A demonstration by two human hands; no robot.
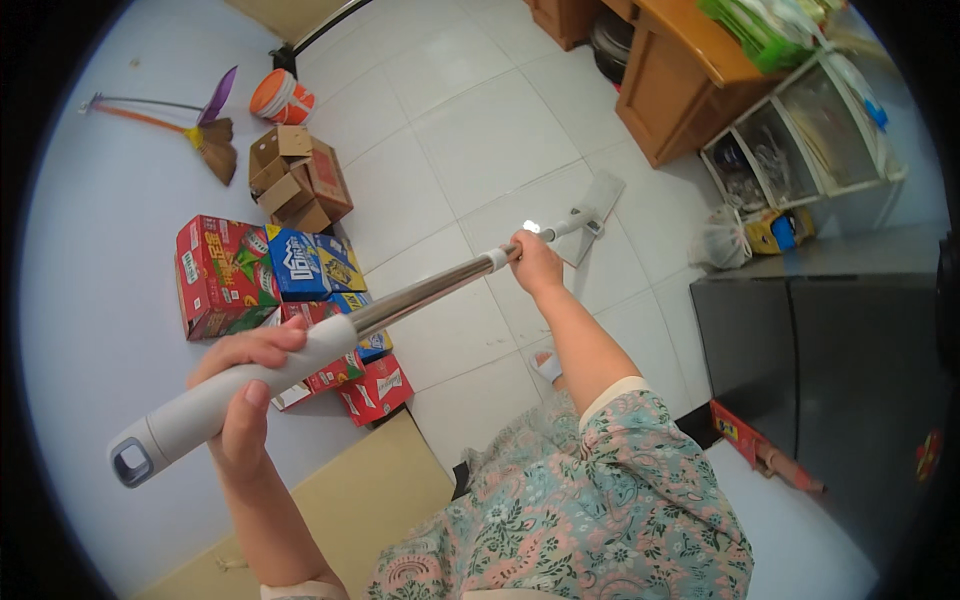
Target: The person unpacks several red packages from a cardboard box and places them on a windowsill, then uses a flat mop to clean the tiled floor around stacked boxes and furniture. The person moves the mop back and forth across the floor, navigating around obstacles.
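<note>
A long mop [420, 298] with a light grey plastic grip and a shiny metal pole slants across the view, from the lower left to the floor ahead. Wrapped round the grip near its hanging-loop end is my left hand [250, 375], thumb on the near side. My right hand [536, 262] closes on the thinner pole just past the grey collar. At the far end, the flat pale mop head [600, 200] rests on white floor tiles [490, 115]. Part of the head blends with the tiles.
Stacked drink cartons [225, 275] and an open cardboard box [300, 180] line the left wall, with an orange-white bucket [282, 98] beyond. A broom [215, 145] hangs there. On the right stand a wooden cabinet [665, 105], a shelf rack [800, 140] and a dark fridge [745, 350].
</note>
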